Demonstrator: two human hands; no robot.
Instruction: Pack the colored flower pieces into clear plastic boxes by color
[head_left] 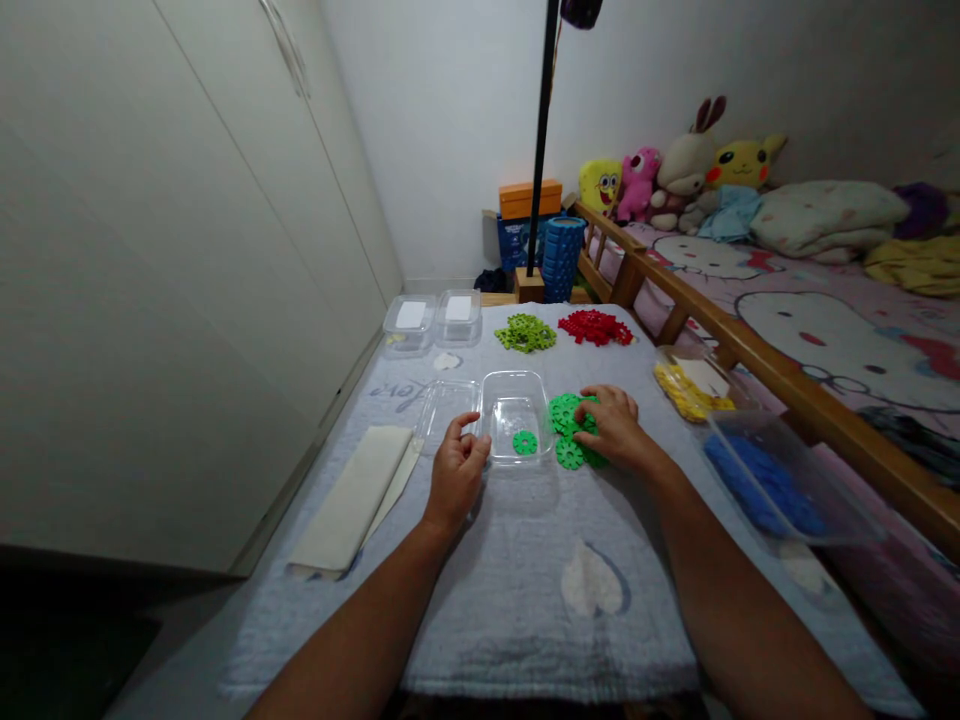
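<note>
Green snowflake discs [568, 455] lie in a pile to the right of a clear plastic box [516, 378]. Over this pile is my right hand [615, 425], its thumb and fingers apart and touching the discs; part of the pile is hidden under it. One green disc [525, 442] lies inside the box near its front. My left hand [456, 475] is at the box's left side, thumb and index finger apart at the rim, the other fingers curled. Left of the box lies a clear lid [448, 408], partly behind my left hand.
Light green discs [525, 334] and red pieces [595, 326] lie in heaps farther back. Two clear containers [409, 335] stand at the back left. A folded cream cloth [352, 495] lies left. Boxes of yellow pieces [686, 392] and blue pieces [757, 480] stand right, beside the wooden bed rail [712, 290].
</note>
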